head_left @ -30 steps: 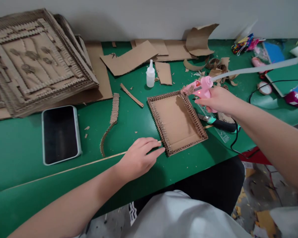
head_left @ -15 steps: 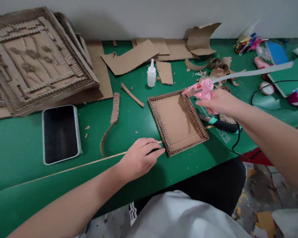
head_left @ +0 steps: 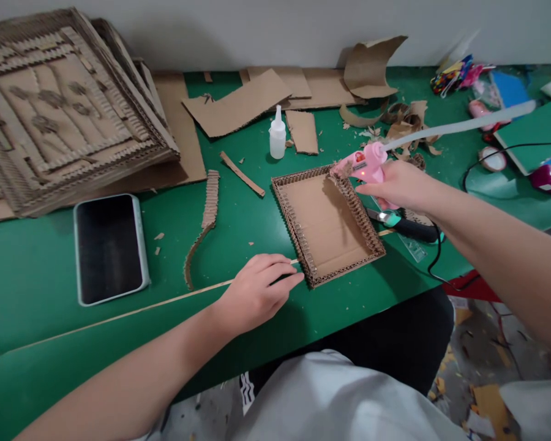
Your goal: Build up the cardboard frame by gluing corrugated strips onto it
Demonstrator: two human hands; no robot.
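Observation:
A shallow cardboard tray (head_left: 328, 214) with corrugated walls lies on the green table. My right hand (head_left: 401, 184) is wrapped round a pink hot glue gun (head_left: 365, 162), which has a long white glue stick poking out of its back. The gun's nozzle is over the tray's far right corner; the tip itself is hard to make out against the cardboard. At the tray's near left corner rests my left hand (head_left: 259, 291), palm down with its fingers stretched out and apart, fingertips at the tray's outer wall. Nothing shows in it.
A phone (head_left: 111, 250) lies at left, near a strip of corrugated cardboard (head_left: 211, 199). Behind the tray stands a white squeeze bottle (head_left: 278, 135) among cardboard scraps (head_left: 239, 104). A utility knife (head_left: 411, 226) and a black cord (head_left: 436, 263) lie at right. Stacked cardboard panels (head_left: 73, 110) fill the back left.
The glue gun's nozzle has shifted slightly left along the tray's far edge by the corner. My left hand has stayed in place, and the view has shifted a little.

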